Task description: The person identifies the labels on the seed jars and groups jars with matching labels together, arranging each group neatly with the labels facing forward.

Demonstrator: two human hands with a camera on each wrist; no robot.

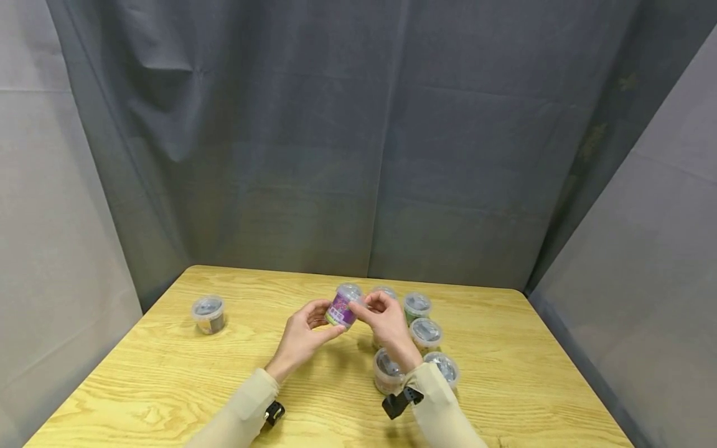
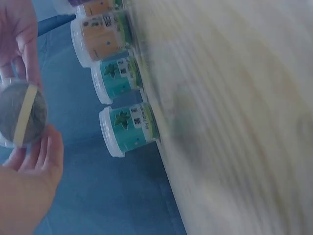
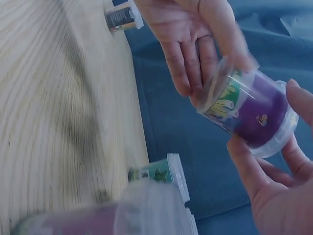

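Observation:
A small clear plastic tub with a purple label (image 1: 339,310) is tilted above the table between both hands. My left hand (image 1: 302,339) holds it near its base, thumb on one side and fingers on the other. At the lid end, my right hand (image 1: 388,323) grips the tub with thumb and fingertips, plain in the right wrist view (image 3: 281,196). The left wrist view shows the tub's round base (image 2: 12,115), crossed by a pale strip. Tubs with green labels (image 2: 128,128) and an orange label (image 2: 102,36) stand near the right hand, which partly hides the group.
Several lidded tubs (image 1: 427,333) stand clustered on the right half of the wooden table (image 1: 157,386). A lone tub with a dark label (image 1: 209,316) stands at the left. Grey curtain (image 1: 291,155) hangs behind the table's back edge.

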